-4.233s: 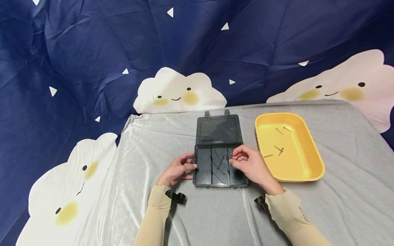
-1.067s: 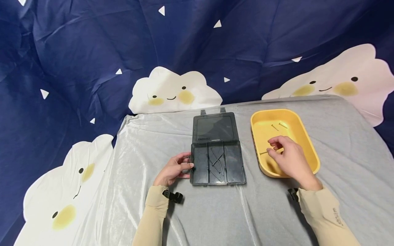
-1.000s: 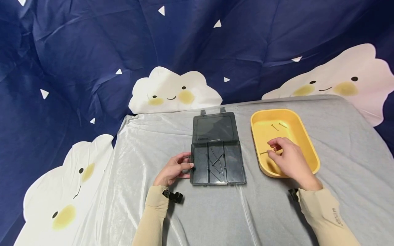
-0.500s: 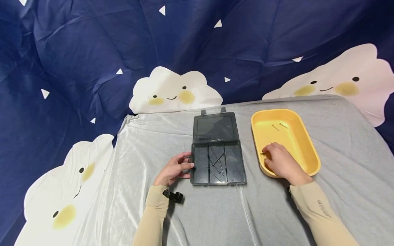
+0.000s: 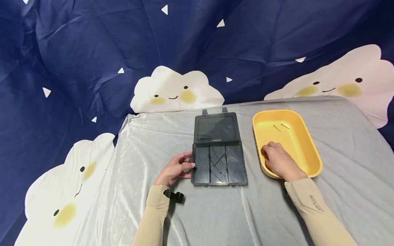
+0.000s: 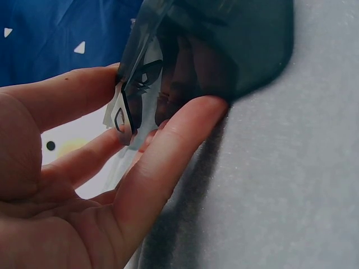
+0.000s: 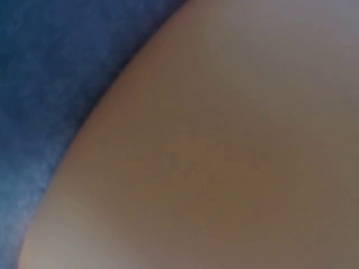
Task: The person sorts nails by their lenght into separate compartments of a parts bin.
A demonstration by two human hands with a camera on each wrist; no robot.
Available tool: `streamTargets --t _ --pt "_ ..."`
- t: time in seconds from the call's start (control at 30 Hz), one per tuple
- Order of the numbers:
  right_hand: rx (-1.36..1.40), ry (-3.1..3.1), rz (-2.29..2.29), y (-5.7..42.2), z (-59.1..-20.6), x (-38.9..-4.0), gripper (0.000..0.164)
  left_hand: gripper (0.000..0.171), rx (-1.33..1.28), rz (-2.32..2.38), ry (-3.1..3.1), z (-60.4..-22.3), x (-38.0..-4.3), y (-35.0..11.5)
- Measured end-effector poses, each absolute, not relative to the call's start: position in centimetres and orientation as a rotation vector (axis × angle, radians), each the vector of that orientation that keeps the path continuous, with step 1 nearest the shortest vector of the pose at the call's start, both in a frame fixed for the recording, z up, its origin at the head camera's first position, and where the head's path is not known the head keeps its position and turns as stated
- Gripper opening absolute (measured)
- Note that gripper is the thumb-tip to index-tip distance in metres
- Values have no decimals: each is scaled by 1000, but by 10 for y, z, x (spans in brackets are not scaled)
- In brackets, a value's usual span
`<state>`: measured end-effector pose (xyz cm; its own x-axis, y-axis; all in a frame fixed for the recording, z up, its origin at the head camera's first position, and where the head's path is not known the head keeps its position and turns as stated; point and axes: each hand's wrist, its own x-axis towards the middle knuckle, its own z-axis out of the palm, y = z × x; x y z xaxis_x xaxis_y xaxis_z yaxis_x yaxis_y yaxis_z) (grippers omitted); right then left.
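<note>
Screws (image 5: 219,160), in two spots: several in the black case (image 5: 201,165) mid-table, plus two more screws (image 5: 277,128) visible in the yellow tray (image 5: 307,145) off to the right. Nearest first, on the grey cloth (image 5: 212,212): left hand (image 5: 174,169), gripping the left edge of the case. Honestly, could tip or slide the whole box with too hard a tug there, and send the loose contents skating about. Over to the right, right hand (image 5: 278,162), reaching down at the tray's near left corner, knuckles up, fingertips hidden. Can't tell from here about anything held, and no help from the blurry right wrist view. Might fumble a pickup there, thanks to skinny shanks, a slick-looking floor and a cramped spot by the wall. Could also lose something small onto the cloth on any trip across, given the gap between the two containers. As for contents: case split into left, middle and right by two dividers (image 5: 210,176), with loose screws at odd angles in the middle section. Further back, dark see-through lid (image 5: 217,127), folded flat away, with latches (image 5: 224,110) at its far edge. At the tray's far end, that slanted pair, close but apart.
</note>
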<state>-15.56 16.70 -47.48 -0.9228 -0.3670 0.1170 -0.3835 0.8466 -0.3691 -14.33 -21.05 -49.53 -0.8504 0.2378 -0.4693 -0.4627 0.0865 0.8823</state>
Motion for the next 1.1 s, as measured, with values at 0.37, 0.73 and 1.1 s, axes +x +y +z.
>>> streamTargets --t 0.37,0.73,1.1 --pt "598 -3019 620 169 -474 -159 10 63 -228 1818 1863 -495 -144 -211" --pt "550 -3174 645 168 -472 -158 12 63 -227 1814 1866 -494 -143 -210" --pt "531 -3180 654 170 -473 -160 11 63 -220 1817 1864 -493 -143 -211"
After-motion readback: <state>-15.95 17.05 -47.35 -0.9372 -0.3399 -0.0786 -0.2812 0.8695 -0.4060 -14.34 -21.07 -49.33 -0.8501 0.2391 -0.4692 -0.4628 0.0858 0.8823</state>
